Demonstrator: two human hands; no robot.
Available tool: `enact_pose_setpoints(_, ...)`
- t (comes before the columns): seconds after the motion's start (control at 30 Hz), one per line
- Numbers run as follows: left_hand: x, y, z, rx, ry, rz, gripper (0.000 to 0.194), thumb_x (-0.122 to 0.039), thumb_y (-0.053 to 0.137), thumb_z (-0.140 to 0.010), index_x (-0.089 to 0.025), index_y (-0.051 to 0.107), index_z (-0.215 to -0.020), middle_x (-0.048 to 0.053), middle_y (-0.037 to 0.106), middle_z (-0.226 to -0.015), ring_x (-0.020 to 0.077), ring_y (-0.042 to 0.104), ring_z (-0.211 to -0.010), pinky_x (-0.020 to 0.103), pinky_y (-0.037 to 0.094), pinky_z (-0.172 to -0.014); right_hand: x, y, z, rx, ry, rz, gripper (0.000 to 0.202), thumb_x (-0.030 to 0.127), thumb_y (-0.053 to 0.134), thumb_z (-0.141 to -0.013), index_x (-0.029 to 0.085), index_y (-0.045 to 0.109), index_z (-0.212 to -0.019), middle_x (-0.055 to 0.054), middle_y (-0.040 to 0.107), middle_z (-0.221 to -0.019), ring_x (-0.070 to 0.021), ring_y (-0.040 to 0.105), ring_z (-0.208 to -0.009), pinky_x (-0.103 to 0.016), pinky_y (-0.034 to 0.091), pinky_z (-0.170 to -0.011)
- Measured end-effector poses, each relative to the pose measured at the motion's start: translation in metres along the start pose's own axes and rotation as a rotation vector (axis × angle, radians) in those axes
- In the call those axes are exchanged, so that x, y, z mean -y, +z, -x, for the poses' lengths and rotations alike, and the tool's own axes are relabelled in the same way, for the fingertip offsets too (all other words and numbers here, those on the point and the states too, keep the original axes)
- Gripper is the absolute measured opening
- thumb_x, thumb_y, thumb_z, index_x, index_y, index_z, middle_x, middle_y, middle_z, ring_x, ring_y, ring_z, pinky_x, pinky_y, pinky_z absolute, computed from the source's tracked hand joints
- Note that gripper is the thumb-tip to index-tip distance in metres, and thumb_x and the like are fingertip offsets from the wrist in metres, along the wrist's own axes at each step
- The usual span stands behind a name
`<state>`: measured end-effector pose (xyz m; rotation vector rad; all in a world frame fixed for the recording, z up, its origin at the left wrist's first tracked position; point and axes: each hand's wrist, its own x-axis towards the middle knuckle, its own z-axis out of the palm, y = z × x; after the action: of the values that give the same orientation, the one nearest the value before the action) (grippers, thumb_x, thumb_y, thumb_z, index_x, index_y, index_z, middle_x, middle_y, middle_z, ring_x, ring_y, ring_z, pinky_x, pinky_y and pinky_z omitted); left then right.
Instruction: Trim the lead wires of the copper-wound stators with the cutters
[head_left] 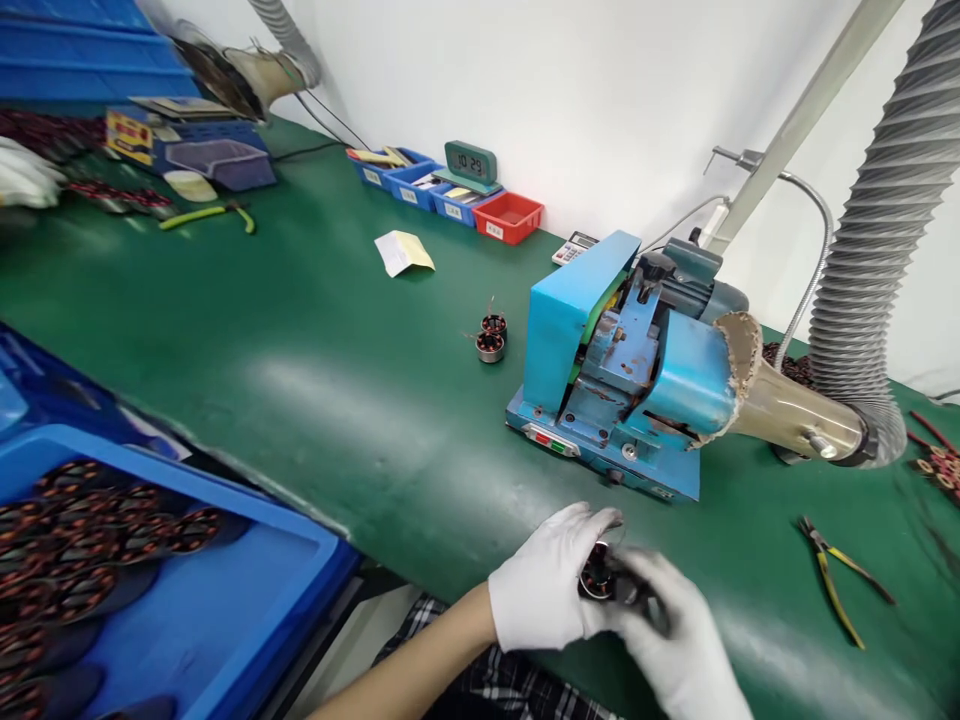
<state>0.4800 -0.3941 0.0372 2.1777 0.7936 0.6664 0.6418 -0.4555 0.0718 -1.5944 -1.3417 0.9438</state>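
Note:
My left hand (551, 578), in a white glove, is closed around a small motor stator (596, 574), a metal ring with copper windings inside. My right hand (671, 630), also gloved and smeared by motion, is right beside it with fingers curled around a dark piece (636, 592) that is too blurred to name. Both hands are low over the front edge of the green bench (420, 470). Two more small stators with thin wire ends, a nearer one (490, 347) and a farther one (493, 324), stand together on the bench.
A blue motor-driven machine (615, 370) with a grey suction hose (862, 230) stands behind my hands. Yellow-handled cutters (831, 578) lie at right. A blue crate (225, 640) of wound stators (82, 550) is at lower left. Small bins (508, 217) line the wall; a co-worker's glove (26, 175) shows at far left.

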Motion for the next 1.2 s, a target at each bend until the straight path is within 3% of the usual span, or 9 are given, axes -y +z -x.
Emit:
enact_pose_setpoints(0.1, -0.002, -0.010, 0.001, 0.078, 0.003, 0.058, 0.069, -0.012, 0.056, -0.066, -0.022, 0.032, -0.130, 0.007, 0.057, -0.117, 0.0247, 0.053, -0.108, 0.041, 0.040, -0.098, -0.015, 0.027, 0.007, 0.018, -0.133, 0.174, 0.023, 0.021, 0.067, -0.068, 0.030, 0.073, -0.087, -0.005, 0.070, -0.089, -0.0230, 0.063, -0.081, -0.037, 0.050, -0.074)
enact_pose_setpoints(0.23, -0.006, -0.009, -0.002, 0.046, -0.080, 0.027, 0.069, -0.021, 0.072, -0.063, -0.019, 0.040, -0.123, 0.007, 0.059, -0.108, 0.0258, 0.056, -0.100, 0.040, 0.045, -0.090, -0.029, 0.040, 0.007, -0.217, 0.081, -0.270, 0.005, 0.025, 0.068, -0.069, 0.026, 0.073, -0.071, -0.003, 0.069, -0.072, -0.0172, 0.063, -0.067, -0.029, 0.051, -0.063)
enact_pose_setpoints(0.33, -0.005, -0.001, -0.006, 0.039, -0.103, -0.012, 0.074, -0.033, 0.081, -0.055, -0.018, 0.044, -0.118, 0.007, 0.060, -0.102, 0.0264, 0.056, -0.095, 0.041, 0.045, -0.088, -0.026, 0.025, 0.005, -0.457, 0.272, -0.742, 0.015, 0.029, 0.080, -0.057, 0.024, 0.071, -0.069, -0.001, 0.070, -0.070, -0.0125, 0.063, -0.062, -0.022, 0.052, -0.058)
enact_pose_setpoints(0.47, -0.002, 0.005, -0.006, -0.022, -0.101, -0.031, 0.079, -0.037, 0.082, -0.050, -0.016, 0.044, -0.116, 0.007, 0.058, -0.096, 0.0255, 0.056, -0.090, 0.042, 0.045, -0.086, -0.017, -0.007, 0.004, -0.738, 0.224, -0.940, 0.024, 0.029, 0.084, -0.051, 0.024, 0.068, -0.068, 0.004, 0.069, -0.070, -0.0092, 0.062, -0.062, -0.022, 0.053, -0.065)
enact_pose_setpoints(0.53, -0.002, 0.002, -0.005, -0.050, -0.081, -0.017, 0.082, -0.034, 0.080, -0.051, -0.014, 0.039, -0.120, 0.008, 0.057, -0.098, 0.0258, 0.055, -0.091, 0.042, 0.044, -0.087, -0.017, -0.013, 0.004, -0.643, 0.229, -0.774, 0.022, 0.027, 0.082, -0.055, 0.023, 0.069, -0.074, 0.001, 0.070, -0.076, -0.0124, 0.064, -0.068, -0.025, 0.053, -0.068)
enact_pose_setpoints(0.67, -0.001, -0.009, -0.001, 0.011, -0.004, 0.046, 0.076, -0.021, 0.072, -0.063, -0.016, 0.032, -0.127, 0.009, 0.055, -0.114, 0.0237, 0.053, -0.102, 0.038, 0.042, -0.093, -0.024, 0.001, 0.002, -0.075, 0.179, -0.273, 0.030, 0.023, 0.076, -0.060, 0.021, 0.071, -0.089, -0.007, 0.068, -0.087, -0.0213, 0.063, -0.079, -0.033, 0.051, -0.073)
enact_pose_setpoints(0.73, 0.001, -0.011, -0.001, 0.044, -0.002, 0.069, 0.062, -0.018, 0.071, -0.065, -0.017, 0.041, -0.119, 0.006, 0.057, -0.112, 0.0217, 0.054, -0.101, 0.035, 0.042, -0.092, -0.024, 0.009, 0.000, 0.029, 0.055, -0.079, 0.027, 0.021, 0.072, -0.063, 0.023, 0.071, -0.090, -0.005, 0.066, -0.085, -0.0207, 0.061, -0.081, -0.032, 0.049, -0.075)
enact_pose_setpoints(0.9, 0.004, -0.006, -0.003, 0.034, -0.081, 0.097, 0.037, -0.026, 0.080, -0.058, -0.019, 0.050, -0.078, 0.000, 0.061, -0.083, 0.0198, 0.057, -0.080, 0.034, 0.045, -0.077, -0.018, 0.016, -0.007, 0.070, -0.064, 0.035, 0.009, 0.020, 0.062, -0.074, 0.024, 0.069, -0.073, -0.002, 0.059, -0.073, -0.0157, 0.056, -0.073, -0.026, 0.045, -0.067)
enact_pose_setpoints(1.2, 0.001, -0.001, 0.003, -0.092, 0.059, 0.029, 0.023, -0.022, 0.072, -0.067, -0.020, 0.051, -0.078, 0.003, 0.061, -0.095, 0.0200, 0.055, -0.092, 0.038, 0.043, -0.087, -0.022, 0.016, -0.006, -0.007, 0.056, -0.265, 0.010, 0.023, 0.062, -0.077, 0.022, 0.065, -0.068, -0.001, 0.058, -0.073, -0.0145, 0.054, -0.073, -0.025, 0.044, -0.068)
